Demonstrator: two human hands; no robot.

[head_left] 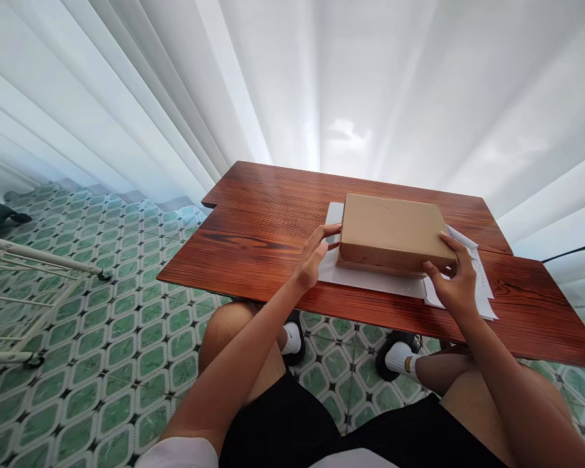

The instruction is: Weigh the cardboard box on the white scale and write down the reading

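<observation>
1. Where white curtains (pixel 322 84) fill the top of the frame, a red-brown wooden table (pixel 253 227) stands over green patterned floor tiles (pixel 102 338), a white rack (pixel 24 273) at far left.
2. Centre-right, a closed cardboard box (pixel 392 231) sits on white sheets (pixel 370 279).
3. Left hand (pixel 316 255) curls loosely, fingertips on the box's left edge.
4. Right hand (pixel 455 279) clasps its near right corner, thumb in front.

No readable text anywhere. The white paper (pixel 481 281) sticking out from under the cardboard box (pixel 392 233) carries faint printed lines, too small to read.
</observation>
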